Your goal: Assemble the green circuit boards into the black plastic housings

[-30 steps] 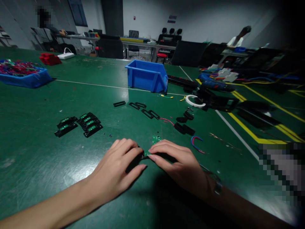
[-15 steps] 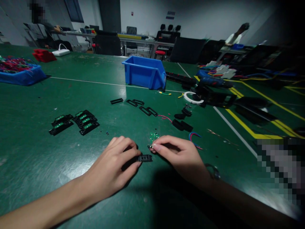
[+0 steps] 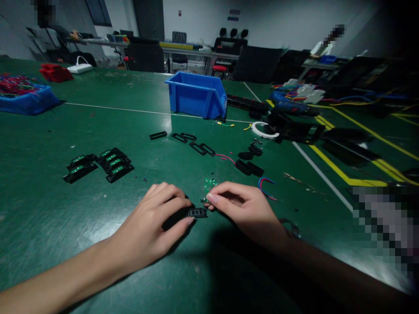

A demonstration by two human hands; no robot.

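Note:
My left hand point(image 3: 159, 216) rests on the green table with thumb and forefinger around the left end of a small black plastic housing point(image 3: 197, 213). My right hand point(image 3: 244, 207) pinches a small circuit board point(image 3: 204, 199) just above and to the right of that housing; the fingertips cover part of it. Several loose green circuit boards point(image 3: 209, 184) lie directly beyond my right fingertips. To the left, several black housings with green boards in them point(image 3: 116, 163) lie in two groups. Thin black rectangular frames point(image 3: 197, 148) are scattered farther forward.
A blue bin point(image 3: 196, 96) stands at the far middle. At far left is a blue tray point(image 3: 29, 102) of wires, near red parts point(image 3: 55, 73). Black parts point(image 3: 250, 168), a red-and-blue wire point(image 3: 266, 187), a white ring point(image 3: 264, 131) and tools lie to the right. People are in the background.
The view has shifted slightly. My left thumb and forefinger have spread a little at the housing. The board in my right hand shows more to the left of the fingertips.

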